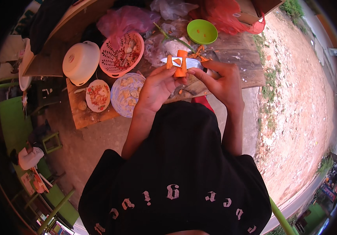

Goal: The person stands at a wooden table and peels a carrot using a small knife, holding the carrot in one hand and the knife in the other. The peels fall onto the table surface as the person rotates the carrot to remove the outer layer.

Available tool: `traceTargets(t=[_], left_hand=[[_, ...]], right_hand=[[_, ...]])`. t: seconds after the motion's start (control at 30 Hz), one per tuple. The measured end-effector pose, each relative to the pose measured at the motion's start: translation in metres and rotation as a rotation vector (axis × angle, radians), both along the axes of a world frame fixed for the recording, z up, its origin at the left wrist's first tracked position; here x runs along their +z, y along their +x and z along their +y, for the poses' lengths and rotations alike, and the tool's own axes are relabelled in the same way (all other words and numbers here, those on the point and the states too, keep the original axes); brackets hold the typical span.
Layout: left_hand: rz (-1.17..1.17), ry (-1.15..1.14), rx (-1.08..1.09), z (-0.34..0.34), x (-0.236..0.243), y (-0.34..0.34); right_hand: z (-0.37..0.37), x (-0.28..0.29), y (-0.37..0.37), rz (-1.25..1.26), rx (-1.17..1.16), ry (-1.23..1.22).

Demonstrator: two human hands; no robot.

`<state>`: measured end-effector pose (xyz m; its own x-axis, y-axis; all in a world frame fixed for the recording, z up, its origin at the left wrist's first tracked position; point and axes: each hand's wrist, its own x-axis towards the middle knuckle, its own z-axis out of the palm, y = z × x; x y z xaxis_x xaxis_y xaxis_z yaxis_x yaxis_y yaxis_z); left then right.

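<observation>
Over the wooden table, my left hand (157, 87) grips a peeled piece of carrot (181, 72) between thumb and fingers. My right hand (224, 80) is closed round the handle of a knife (193, 63), its blade pointing left and lying across the carrot. Small orange bits cling to the blade near its tip. Whether the edge has sunk into the carrot I cannot tell. Orange shavings (200, 52) lie just beyond my hands, beside a bright green bowl (202, 32).
Left of my hands stand a blue-white plate of pale pieces (115, 102), a small plate of chopped red bits (98, 87), a pink basket (110, 70) and an upturned cream bowl (81, 62). Plastic bags (125, 21) crowd the wooden table's (243, 58) back. A person (31, 156) sits far left.
</observation>
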<state>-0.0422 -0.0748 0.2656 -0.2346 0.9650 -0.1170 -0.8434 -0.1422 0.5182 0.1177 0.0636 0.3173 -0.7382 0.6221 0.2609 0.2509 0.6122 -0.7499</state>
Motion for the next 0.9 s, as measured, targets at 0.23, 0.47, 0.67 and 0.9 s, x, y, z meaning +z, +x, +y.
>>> traceTargets(t=[0.23, 0.47, 0.67, 0.9], left_hand=[[-0.038, -0.04, -0.004, -0.007, 0.003, -0.004], [-0.007, -0.051, 0.05, -0.006, -0.007, -0.007], [0.054, -0.103, 0.168, 0.0, -0.002, -0.005], [-0.004, -0.058, 0.165, 0.003, -0.005, -0.004]], right_hand=[[0.018, -0.021, -0.012, 0.008, -0.12, -0.075], [0.015, -0.024, -0.018, -0.111, -0.079, -0.362], [-0.007, -0.015, -0.011, -0.094, 0.043, -0.296], [-0.017, -0.003, -0.009, -0.009, 0.08, -0.176]])
